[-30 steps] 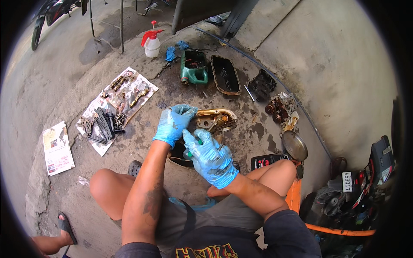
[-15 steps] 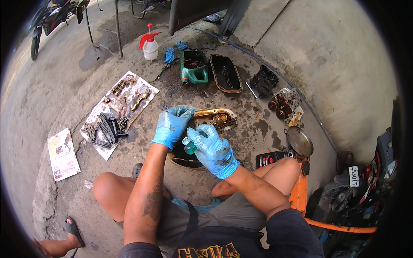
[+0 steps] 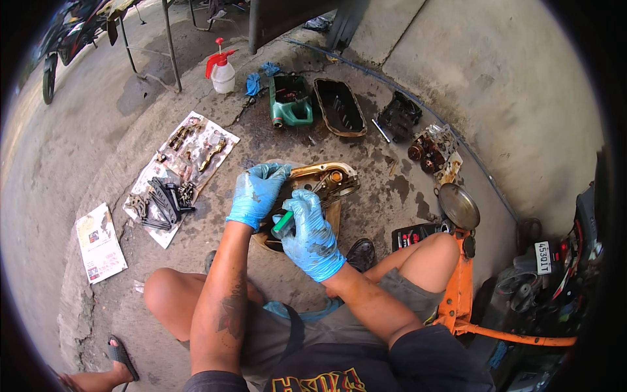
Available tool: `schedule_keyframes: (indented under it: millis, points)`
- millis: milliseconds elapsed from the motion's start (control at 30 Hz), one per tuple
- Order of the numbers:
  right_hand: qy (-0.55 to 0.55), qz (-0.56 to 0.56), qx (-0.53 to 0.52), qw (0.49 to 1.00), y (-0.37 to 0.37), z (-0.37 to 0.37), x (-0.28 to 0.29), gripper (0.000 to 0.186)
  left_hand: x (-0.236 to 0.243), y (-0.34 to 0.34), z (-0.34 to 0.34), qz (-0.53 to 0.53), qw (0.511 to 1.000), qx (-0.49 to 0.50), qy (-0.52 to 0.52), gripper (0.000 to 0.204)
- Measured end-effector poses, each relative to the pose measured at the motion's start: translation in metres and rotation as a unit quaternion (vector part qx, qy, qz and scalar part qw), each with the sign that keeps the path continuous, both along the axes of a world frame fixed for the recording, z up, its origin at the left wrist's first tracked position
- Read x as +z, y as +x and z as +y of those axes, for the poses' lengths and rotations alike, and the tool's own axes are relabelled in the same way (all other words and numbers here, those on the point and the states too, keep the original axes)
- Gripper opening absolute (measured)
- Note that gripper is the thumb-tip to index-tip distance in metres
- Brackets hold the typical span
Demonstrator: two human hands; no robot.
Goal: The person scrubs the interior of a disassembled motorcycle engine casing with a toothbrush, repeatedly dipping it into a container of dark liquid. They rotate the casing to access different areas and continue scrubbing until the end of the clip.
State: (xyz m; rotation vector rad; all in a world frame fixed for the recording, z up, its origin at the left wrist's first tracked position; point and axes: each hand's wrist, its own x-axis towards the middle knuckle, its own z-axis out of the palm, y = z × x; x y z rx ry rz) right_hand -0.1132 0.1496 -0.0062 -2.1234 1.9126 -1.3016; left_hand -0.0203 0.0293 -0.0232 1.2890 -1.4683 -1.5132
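Observation:
My left hand (image 3: 260, 191), in a blue glove, is closed on the left end of an oily, golden-rimmed metal engine part (image 3: 312, 171). This part is held tilted over a tan-rimmed container (image 3: 334, 219) between my legs. In my right hand (image 3: 312, 236), also gloved in blue and smeared dark, a green-handled tool (image 3: 283, 221) is gripped, its handle end sticking out to the left. The tool's working end points toward the engine part's inside, and my fingers hide most of it, so its kind is unclear.
Beyond lie a cut green jug (image 3: 299, 112), a dark oil pan (image 3: 339, 108) and a red-and-white spray bottle (image 3: 223, 75). Bolts and arms rest on a paper sheet (image 3: 219, 140) at left. Greasy parts (image 3: 434, 149), a round metal bowl (image 3: 459, 206) and an orange frame (image 3: 457, 294) are at right.
My right hand has shifted slightly left and down, and the tool's green handle has turned so more of its length shows. My left hand keeps its hold on the engine part.

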Motion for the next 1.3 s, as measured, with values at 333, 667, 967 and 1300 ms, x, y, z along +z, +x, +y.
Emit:
schedule_keyframes:
  millis: [333,667,967,1300]
  points:
    - [-0.021,-0.092,0.033,0.995,-0.004,-0.023,-0.008,0.045,-0.002,0.001,-0.002,0.036,0.998,0.027,0.038,0.031]
    - [-0.048,-0.052,0.064,0.995,0.005,0.012,-0.015,0.033,0.000,-0.002,-0.004,-0.015,1.000,-0.005,0.004,0.036]
    - [0.325,-0.141,0.179,0.918,-0.069,0.013,0.052,0.022,0.000,0.010,-0.016,-0.078,0.994,-0.020,-0.072,0.034]
    - [0.543,0.059,-0.010,0.837,-0.113,0.004,-0.207,0.024,0.001,0.002,-0.029,-0.035,0.996,-0.029,-0.082,0.033]
